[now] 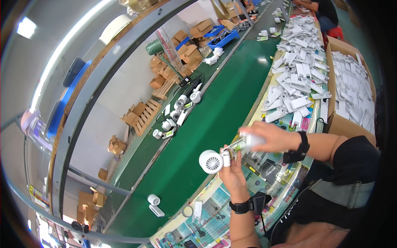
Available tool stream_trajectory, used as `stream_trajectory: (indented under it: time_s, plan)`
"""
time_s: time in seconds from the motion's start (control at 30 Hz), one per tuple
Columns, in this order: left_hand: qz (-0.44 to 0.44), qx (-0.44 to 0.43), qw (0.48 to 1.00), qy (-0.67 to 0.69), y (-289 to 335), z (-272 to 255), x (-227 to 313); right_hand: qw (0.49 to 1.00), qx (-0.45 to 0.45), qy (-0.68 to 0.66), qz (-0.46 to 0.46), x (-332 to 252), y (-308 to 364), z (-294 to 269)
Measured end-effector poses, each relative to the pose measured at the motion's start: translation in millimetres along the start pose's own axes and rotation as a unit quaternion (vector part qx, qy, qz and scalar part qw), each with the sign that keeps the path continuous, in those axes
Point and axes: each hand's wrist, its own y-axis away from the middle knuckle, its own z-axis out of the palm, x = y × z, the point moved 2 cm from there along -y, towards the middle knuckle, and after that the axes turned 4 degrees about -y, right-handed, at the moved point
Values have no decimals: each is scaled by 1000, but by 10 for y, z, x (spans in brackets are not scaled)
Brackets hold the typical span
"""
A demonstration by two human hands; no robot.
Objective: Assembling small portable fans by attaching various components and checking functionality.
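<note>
**Small white fan held in both hands over bench edge**

Small white handheld fan point(211, 161), round grille head facing camera, sits between the 2 hands just above the seam where the green conveyor belt point(215, 111) meets the bench. Left hand point(232, 171) is closed around the fan's neck/handle from below. Right hand point(269, 138) is closed on a white cylindrical part point(252, 141) with a green-and-white label strip point(235, 146) at the handle end, touching the fan. Both wrists carry black straps.

On the belt: 1 more white fan point(154, 204) lying flat nearer the camera, several others point(175, 113) farther up along its left edge. Right of the belt, a heap of white flat plastic parts point(295, 78), then a cardboard box point(337, 124) full of the same. Printed colour sheets point(206, 219) cover the bench under the hands.
</note>
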Motion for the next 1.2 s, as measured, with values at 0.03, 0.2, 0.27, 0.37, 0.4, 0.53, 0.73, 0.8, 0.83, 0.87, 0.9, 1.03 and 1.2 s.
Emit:
stream_trajectory:
  time_s: [0.03, 0.2, 0.27, 0.37, 0.4, 0.53, 0.73, 0.8, 0.83, 0.87, 0.9, 1.03, 1.2]
  plan:
    - [3, 7, 1000, 11, 18, -38, 40, 998, -18, 52, -31, -164, 17, 110]
    - [40, -70, 996, 30, 68, -1, -1, 968, 106, 140, -181, -343, -60, 384]
    - [51, -83, 995, 20, 109, 48, 17, 967, 104, 125, -196, -373, -65, 425]
    - [71, -72, 995, -11, 176, 153, -42, 972, 112, 92, -185, -326, -48, 435]
    - [90, -55, 994, -38, 174, 170, -36, 974, 107, 84, -180, -299, -49, 460]
    - [128, 9, 985, -118, 228, 179, 17, 979, 104, 82, -157, -262, 3, 536]
    - [239, 71, 963, -102, 321, 217, 429, 964, 6, -235, 123, -61, 71, 390]
    - [261, 77, 956, -109, 344, 260, 441, 943, -34, -310, 116, -98, 89, 421]
    - [259, 77, 956, -116, 381, 297, 467, 939, -46, -320, 117, -132, 58, 416]
    - [258, 79, 956, -114, 405, 312, 493, 939, -47, -319, 119, -170, 22, 404]
    - [262, 78, 954, -124, 415, 329, 474, 942, -42, -319, 99, -177, 16, 381]
    - [263, 44, 961, -73, 452, 280, 491, 972, 12, -196, -127, -395, 50, 297]
    - [228, -10, 967, -114, 344, 159, 566, 958, 14, -207, -195, -235, 12, 540]
